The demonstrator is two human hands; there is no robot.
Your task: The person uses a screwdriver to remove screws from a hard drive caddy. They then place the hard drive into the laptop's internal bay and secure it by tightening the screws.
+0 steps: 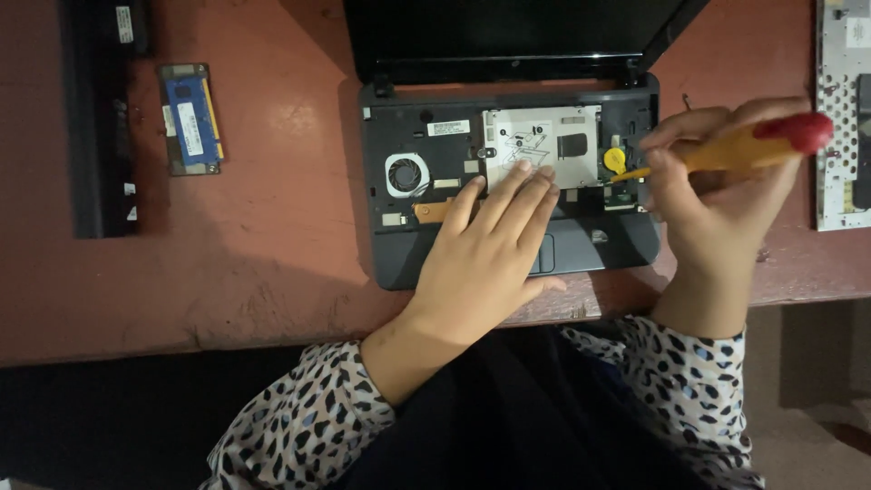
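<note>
A small dark laptop [581,245] lies open on the reddish table [227,263] with its keyboard off, showing a round fan [405,174], a silver drive bay [562,136] and a yellow coin cell [615,160]. My left hand [490,245] rests flat on the laptop's palm rest, fingertips touching the silver drive. My right hand [717,195] grips a screwdriver [753,145] with a yellow and red handle. Its tip points left at the board just below the yellow cell.
A blue memory module [192,116] lies at the left of the table, beside a long black battery pack [100,127]. The removed keyboard [844,118] lies face down at the right edge. The table's front edge runs just under my wrists.
</note>
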